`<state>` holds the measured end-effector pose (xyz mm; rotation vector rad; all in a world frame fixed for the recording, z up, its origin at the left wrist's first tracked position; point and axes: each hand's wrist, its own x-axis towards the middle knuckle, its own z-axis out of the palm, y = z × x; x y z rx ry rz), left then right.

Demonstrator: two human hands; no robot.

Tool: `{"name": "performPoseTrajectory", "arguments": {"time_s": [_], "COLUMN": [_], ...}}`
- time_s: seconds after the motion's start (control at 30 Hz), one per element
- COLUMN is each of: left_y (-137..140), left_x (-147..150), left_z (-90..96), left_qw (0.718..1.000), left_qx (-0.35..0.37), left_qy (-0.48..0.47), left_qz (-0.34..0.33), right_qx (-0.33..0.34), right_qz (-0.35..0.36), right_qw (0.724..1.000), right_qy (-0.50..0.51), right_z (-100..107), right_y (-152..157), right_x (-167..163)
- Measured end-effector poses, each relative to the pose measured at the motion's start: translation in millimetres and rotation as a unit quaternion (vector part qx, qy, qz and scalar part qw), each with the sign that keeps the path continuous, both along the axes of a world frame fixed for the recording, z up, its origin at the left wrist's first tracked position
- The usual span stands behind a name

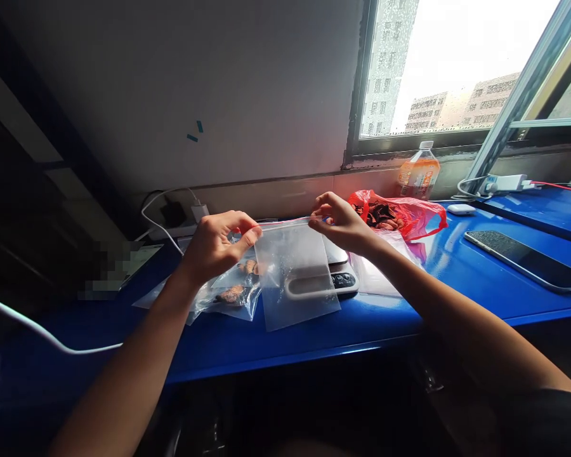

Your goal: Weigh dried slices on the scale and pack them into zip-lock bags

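Head view: two half-curled hands [223, 244] [340, 222] pinch one clear bag [292, 254] before one scale [348, 283].

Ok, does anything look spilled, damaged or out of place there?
No spill or damage that I can see around the clear bag or the scale. The one oddity: two teal strips at mismatched angles on the otherwise plain wall.

The held bag [295, 270] hangs before the scale [347, 283].
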<state>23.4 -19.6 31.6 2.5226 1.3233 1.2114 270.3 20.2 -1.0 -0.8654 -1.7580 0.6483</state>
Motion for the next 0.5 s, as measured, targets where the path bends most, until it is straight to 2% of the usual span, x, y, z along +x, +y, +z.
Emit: {"name": "performPoseTrajectory", "arguments": {"time_s": [0.17,0.3,0.4,0.5], "left_y": [1,2,6,12], "left_x": [-3,-1,2,-1], "left_z": [1.2,-2.2,-7.1,-11.3], "left_qw": [1.0,0.999,0.998,0.994], "left_qx": [-0.015,-0.033,-0.059,-0.107], "left_qy": [-0.021,-0.038,-0.022,0.009], "left_qz": [0.0,-0.015,-0.004,0.006], "right_qx": [0.011,0.009,-0.006,0.004], "right_qz": [0.001,-0.029,-0.057,-0.045], "right_qw": [0.999,0.999,0.998,0.999], "right_qy": [0.05,0.027,0.001,0.023], "right_z": [7,1,-3,4], "right_y": [-3,-5,-4,-4], "right_x": [7,4,5,15]}}
